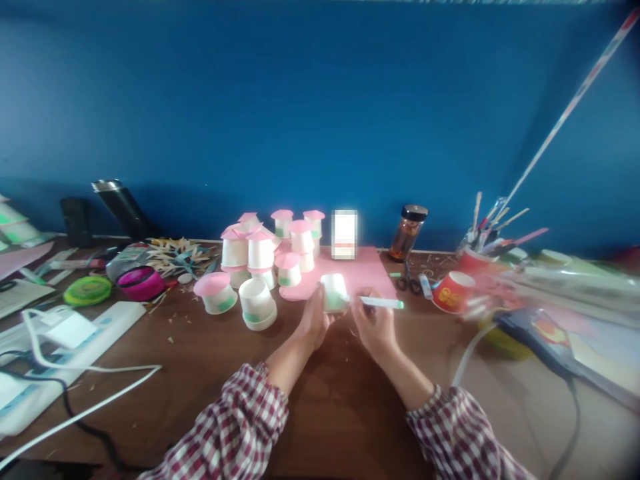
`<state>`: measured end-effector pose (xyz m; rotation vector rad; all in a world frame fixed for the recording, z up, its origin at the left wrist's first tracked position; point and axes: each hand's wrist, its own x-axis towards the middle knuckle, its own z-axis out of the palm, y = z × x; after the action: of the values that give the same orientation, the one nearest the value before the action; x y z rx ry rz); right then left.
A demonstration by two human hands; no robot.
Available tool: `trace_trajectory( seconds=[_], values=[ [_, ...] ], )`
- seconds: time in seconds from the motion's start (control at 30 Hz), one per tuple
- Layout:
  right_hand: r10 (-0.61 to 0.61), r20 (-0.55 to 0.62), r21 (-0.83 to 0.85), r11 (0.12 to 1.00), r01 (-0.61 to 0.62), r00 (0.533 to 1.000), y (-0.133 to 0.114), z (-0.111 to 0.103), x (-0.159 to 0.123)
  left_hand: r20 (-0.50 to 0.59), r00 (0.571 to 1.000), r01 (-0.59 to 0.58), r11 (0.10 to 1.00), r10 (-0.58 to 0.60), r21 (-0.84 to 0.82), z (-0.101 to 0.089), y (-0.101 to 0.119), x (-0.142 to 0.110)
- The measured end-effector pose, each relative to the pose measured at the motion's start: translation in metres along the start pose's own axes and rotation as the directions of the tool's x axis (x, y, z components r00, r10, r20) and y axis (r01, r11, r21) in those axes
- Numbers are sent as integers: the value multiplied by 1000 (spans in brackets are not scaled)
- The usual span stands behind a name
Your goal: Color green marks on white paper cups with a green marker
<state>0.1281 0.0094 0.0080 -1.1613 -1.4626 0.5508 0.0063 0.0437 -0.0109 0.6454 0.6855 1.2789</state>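
Note:
A white paper cup [334,292] with a green patch on its side is held in my left hand [315,319], whose fingers wrap its left side and base. My right hand [373,323] grips a marker [384,303] with a pale green end; its tip is turned toward the cup, and I cannot tell whether it touches. Left of my hands stand white cups stacked rim down [257,303], one with a green patch. Beside them sits a low cup with a pink paper top [215,292]. Behind, several more white cups carry pink paper tops [261,252].
Pink paper [367,270] lies behind my hands. To the right are scissors [410,283], a red cup [453,291], a brown-filled bottle [409,233] and a glue gun [540,337] with its cord. A power strip [113,323] with cables lies left, near a magenta round container [141,283].

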Motion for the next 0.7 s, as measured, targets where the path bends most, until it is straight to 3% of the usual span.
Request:
trace_trajectory(
  seconds=[0.2,0.37,0.53,0.7],
  values=[
    [5,-2,-10,1000,-5,1000,0,-1,1,6,1000,4,1000,-4,6,0,0,0],
    [-33,47,9,999,32,998,-3,-1,-1,50,999,-16,1000,16,-11,-1,2,-3],
    [-14,113,49,999,8,994,-8,1,-5,27,999,-43,999,43,-2,0,3,-7],
    [-25,34,32,999,24,999,-8,1,-5,51,995,-86,996,85,22,0,1,-6]
  ],
)
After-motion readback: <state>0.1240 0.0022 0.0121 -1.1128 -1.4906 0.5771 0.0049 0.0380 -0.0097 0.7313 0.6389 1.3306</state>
